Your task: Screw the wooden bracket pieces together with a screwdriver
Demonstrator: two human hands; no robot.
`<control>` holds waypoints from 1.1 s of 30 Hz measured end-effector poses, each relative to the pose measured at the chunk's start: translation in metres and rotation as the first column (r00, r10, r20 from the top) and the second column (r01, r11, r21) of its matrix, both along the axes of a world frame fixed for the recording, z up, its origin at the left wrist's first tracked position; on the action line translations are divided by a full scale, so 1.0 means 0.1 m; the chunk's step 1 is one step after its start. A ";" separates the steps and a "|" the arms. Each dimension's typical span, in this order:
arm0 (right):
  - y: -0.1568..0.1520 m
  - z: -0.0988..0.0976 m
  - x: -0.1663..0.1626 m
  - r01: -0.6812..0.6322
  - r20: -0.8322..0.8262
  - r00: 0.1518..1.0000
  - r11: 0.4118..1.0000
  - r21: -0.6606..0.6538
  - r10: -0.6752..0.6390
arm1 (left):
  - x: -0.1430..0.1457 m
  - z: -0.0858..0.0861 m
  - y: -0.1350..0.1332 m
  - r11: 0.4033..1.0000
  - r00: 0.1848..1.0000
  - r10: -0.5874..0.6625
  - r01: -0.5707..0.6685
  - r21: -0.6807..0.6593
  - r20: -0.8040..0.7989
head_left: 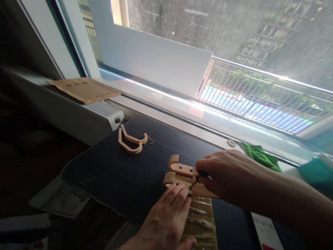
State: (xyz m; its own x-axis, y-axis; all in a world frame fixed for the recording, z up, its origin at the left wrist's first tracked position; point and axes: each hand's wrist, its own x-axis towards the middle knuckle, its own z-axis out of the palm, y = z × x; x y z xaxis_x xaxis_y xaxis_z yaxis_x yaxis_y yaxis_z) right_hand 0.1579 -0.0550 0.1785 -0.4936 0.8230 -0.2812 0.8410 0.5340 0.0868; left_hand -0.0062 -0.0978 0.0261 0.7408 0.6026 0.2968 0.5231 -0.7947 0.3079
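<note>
My right hand (221, 170) is closed round the dark handle of a screwdriver (198, 178). Its shaft slants down to the left, the tip at the nearer wooden hook (170, 177), beside my left fingertips. With its fingers together, my left hand (169, 215) presses that hook down and covers part of it; the thumb lies lower, apart from it. Just beyond is a second wooden hook (182, 169) with two dark holes showing, its right end hidden by my right hand. Under the hooks lies a board wrapped in shiny yellowish film or tape (201, 222).
Two bent wooden pieces (131, 150) and several small screws (153, 141) lie farther off on the dark table (104, 173). By the window are a green cloth (260, 156), a tape roll (231, 142) and a radiator with a brown envelope (85, 89). A timer (266, 231) sits at lower right.
</note>
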 end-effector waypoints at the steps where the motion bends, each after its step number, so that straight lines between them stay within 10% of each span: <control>1: 0.00 0.00 0.00 0.011 0.014 1.000 1.000 0.018 -0.011 | 0.00 0.00 0.00 1.000 1.000 -0.001 0.001 -0.003 0.000; 33: 0.01 0.03 0.11 -0.031 -0.098 0.995 0.996 -0.087 0.022 | 0.01 0.00 0.03 1.000 1.000 -0.011 0.012 0.003 -0.028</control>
